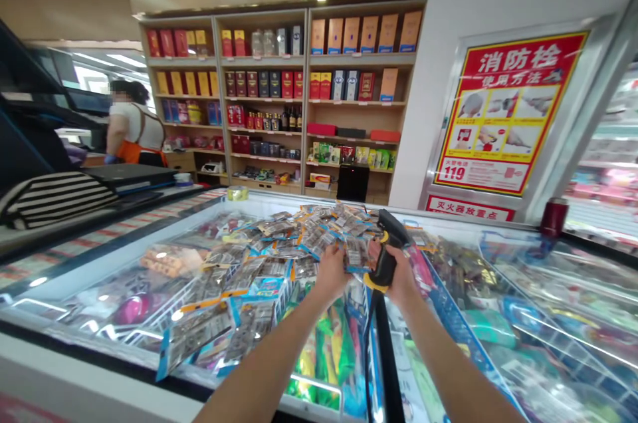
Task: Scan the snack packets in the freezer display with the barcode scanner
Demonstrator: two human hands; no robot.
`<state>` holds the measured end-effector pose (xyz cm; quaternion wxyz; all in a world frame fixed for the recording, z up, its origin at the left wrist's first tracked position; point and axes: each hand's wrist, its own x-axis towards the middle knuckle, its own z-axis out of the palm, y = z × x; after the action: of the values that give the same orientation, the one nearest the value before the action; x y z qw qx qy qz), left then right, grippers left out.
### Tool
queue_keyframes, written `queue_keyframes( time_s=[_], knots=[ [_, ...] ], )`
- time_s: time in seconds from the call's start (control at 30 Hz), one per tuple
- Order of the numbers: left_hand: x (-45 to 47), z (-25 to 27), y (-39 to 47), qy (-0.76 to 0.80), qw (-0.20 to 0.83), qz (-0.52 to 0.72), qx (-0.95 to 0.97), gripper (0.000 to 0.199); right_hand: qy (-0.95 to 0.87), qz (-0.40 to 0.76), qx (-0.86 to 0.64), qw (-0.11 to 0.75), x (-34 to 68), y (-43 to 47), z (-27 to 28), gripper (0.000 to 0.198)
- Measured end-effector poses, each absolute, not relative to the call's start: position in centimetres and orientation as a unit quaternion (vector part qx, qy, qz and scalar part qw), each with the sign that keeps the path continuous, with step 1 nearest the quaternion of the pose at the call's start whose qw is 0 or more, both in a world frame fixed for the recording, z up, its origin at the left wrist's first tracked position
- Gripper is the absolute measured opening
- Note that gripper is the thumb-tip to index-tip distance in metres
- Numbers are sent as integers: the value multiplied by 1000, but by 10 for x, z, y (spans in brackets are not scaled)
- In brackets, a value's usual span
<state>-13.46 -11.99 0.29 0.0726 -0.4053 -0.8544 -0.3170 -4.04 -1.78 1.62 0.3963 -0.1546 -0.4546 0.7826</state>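
Observation:
My right hand (403,277) is wrapped round the handle of a black and yellow barcode scanner (385,262), whose head points up and forward. A cable hangs from the scanner's base. My left hand (333,271) pinches a small clear packet (355,253) with a blue edge, just left of the scanner. Fingertips of the right hand reach close to this packet; whether they touch it is unclear. Around and beyond lies a heap of similar packets (279,237) with blue and orange edges, spread over the freezer's glass top (199,213).
Below the glass are wire baskets with green and yellow packs (326,350). A dark red cup (553,217) stands at the right edge, a tape roll (238,193) at the back. On the left counter lies a striped bag (60,197). A person (134,120) in an orange apron stands farther off.

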Motion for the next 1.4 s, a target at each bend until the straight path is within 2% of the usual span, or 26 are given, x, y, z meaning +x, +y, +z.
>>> queue_keyframes(
  time_s=[0.2, 0.23, 0.3, 0.37, 0.43, 0.53, 0.63, 0.73, 0.9, 1.1, 1.27, 1.33, 1.4],
  knots=[
    [-171, 16, -160, -831, -3, -428, -356, 25, -514, 756, -173, 367, -28, -31, 43, 25],
    [-173, 16, -163, -826, -4, -441, -352, 26, -529, 746, -167, 368, -23, -32, 48, 24],
    [-178, 14, -168, -815, 3, -476, -331, 39, -551, 740, -148, 356, -11, -38, 54, 21],
    [-183, 12, -171, -797, -1, -523, -303, 49, -559, 754, -142, 314, -2, -46, 56, 22],
    [-188, 11, -175, -764, -21, -584, -274, 42, -548, 773, -148, 284, 4, -57, 55, 23],
    [-193, 16, -182, -660, -97, -709, -229, 26, -521, 800, -140, 263, 7, -72, 53, 26],
    [-190, 23, -186, -525, -208, -806, -176, 30, -497, 809, -130, 285, 7, -80, 53, 24],
    [-177, 25, -179, -423, -265, -853, -154, 34, -479, 801, -123, 337, 5, -83, 53, 22],
    [-128, 21, -148, -393, -318, -847, -167, 36, -466, 795, -165, 351, -1, -81, 49, 24],
    [-98, 30, -141, -513, -435, -679, -293, 28, -533, 756, -147, 351, -1, -61, 51, 26],
    [-134, 25, -148, -463, -371, -787, -169, 10, -592, 704, -185, 347, 16, -52, 62, 21],
    [-151, 19, -152, -431, -358, -818, -125, 8, -618, 702, -172, 310, 26, -55, 64, 18],
    [-163, 17, -154, -419, -349, -831, -109, 8, -643, 701, -159, 264, 35, -60, 61, 25]
  ],
)
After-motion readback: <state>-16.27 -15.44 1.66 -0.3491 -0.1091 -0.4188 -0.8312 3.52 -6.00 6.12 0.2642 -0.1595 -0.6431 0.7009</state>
